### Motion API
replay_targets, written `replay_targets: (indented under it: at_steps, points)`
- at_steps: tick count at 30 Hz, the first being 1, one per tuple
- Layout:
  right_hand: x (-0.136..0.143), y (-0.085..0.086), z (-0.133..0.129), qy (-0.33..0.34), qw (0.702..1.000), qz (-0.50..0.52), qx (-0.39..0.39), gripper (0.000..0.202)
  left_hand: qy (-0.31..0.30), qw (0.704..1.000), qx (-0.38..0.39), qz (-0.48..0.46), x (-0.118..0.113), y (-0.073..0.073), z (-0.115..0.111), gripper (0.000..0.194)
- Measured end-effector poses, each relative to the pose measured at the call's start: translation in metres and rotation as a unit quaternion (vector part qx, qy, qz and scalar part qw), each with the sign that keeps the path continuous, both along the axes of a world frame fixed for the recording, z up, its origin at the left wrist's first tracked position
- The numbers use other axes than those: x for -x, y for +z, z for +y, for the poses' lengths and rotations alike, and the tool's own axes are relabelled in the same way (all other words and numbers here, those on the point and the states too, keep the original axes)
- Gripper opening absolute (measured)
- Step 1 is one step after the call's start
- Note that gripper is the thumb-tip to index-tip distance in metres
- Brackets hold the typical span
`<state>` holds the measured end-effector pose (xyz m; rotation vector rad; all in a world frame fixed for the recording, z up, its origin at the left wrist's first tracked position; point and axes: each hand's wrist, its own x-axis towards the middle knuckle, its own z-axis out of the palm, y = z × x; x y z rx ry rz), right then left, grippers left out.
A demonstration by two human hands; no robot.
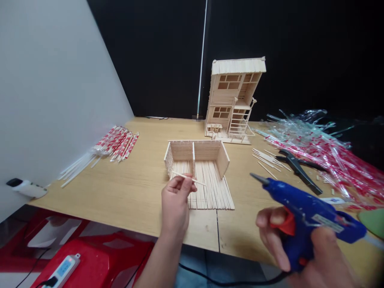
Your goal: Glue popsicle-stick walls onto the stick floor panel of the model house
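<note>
Between the thumb and fingers of my left hand [178, 196] is a thin wooden stick [198, 182], held above a small model room. That model [211, 188] has a slatted stick floor, low walls and one divider. Its near side is open, and my left forearm and hand cover part of the floor's left edge. My right hand [321, 252] is wrapped round a blue hot glue gun [306, 208], fingers at its orange trigger. The gun's nozzle points left, apart from both the stick and the model.
A two-storey stick house [234, 100] stands at the back. Loose sticks [267, 160], black cutters [300, 170] and a heap of plastic wrappers [318, 156] lie right. Wrapped stick bundles [117, 142] lie left. A power strip [63, 268] rests on a red stool [99, 256] below; a cord hangs in front.
</note>
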<state>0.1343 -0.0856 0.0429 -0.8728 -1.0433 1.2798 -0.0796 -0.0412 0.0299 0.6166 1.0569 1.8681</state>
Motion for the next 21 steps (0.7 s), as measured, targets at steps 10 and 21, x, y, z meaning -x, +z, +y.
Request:
replay_targets:
  at_steps: [10,21]
  points:
    - [-0.027,-0.038,0.028,-0.064,0.990,-0.097,0.078,0.046,0.068,0.974,-0.005,-0.216,0.006,-0.001,0.034,0.019]
    - [-0.072,-0.056,0.050,-0.052,0.937,-0.274,0.209,0.064,0.108,0.970,-0.012,-0.219,0.000,-0.003,0.050,0.013]
